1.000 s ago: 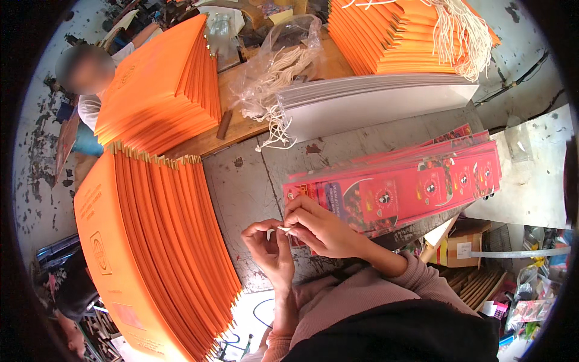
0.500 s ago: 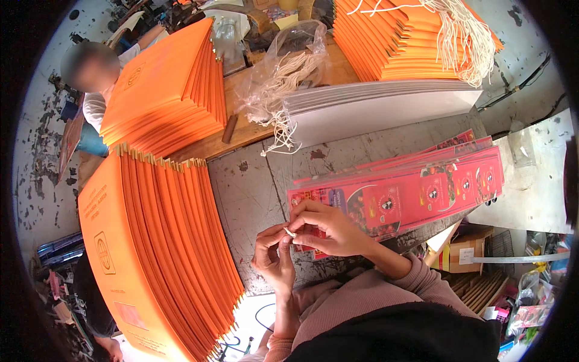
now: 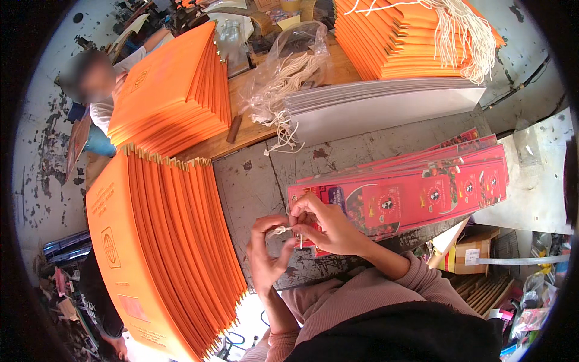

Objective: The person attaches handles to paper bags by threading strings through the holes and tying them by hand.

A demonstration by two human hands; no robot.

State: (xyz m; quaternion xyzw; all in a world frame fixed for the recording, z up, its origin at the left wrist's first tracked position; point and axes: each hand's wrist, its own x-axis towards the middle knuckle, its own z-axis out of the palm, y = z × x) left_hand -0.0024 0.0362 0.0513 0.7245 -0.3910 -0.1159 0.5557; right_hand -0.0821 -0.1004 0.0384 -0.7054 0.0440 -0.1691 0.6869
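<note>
Pinched white cord (image 3: 278,230) in right hand (image 3: 329,229), with left hand (image 3: 264,265) loosely spread beside it; apparently was knotting, next required drawing snug.

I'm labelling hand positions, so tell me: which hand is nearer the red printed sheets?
Right. The right hand appears in front of the left end of the red printed sheets; the left hand is mostly off to the left of that end.
</note>
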